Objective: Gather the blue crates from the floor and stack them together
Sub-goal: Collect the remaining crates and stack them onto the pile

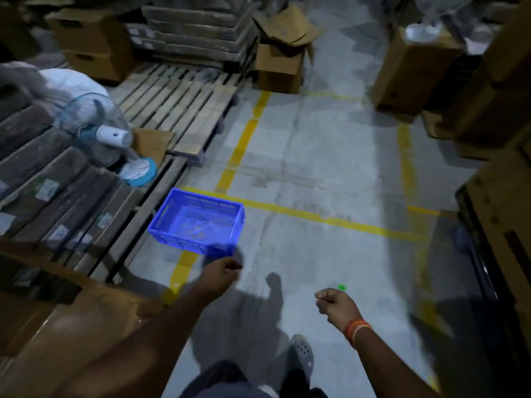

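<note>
One blue plastic crate (196,222) with slotted walls sits empty on the grey floor, beside a wooden pallet and across a yellow floor line. My left hand (221,270) hovers just below the crate's near right corner, fingers curled in, holding nothing. My right hand (334,304) hangs lower and to the right over bare floor, also closed in a loose fist, with an orange band on the wrist. No other blue crate is in sight.
Wooden pallets (178,110) and stacked dark packs (43,179) line the left, with a table fan (115,139) lying on them. Cardboard boxes (281,61) stand at the back and along the right (413,73). A small green spot (342,287) lies on the floor.
</note>
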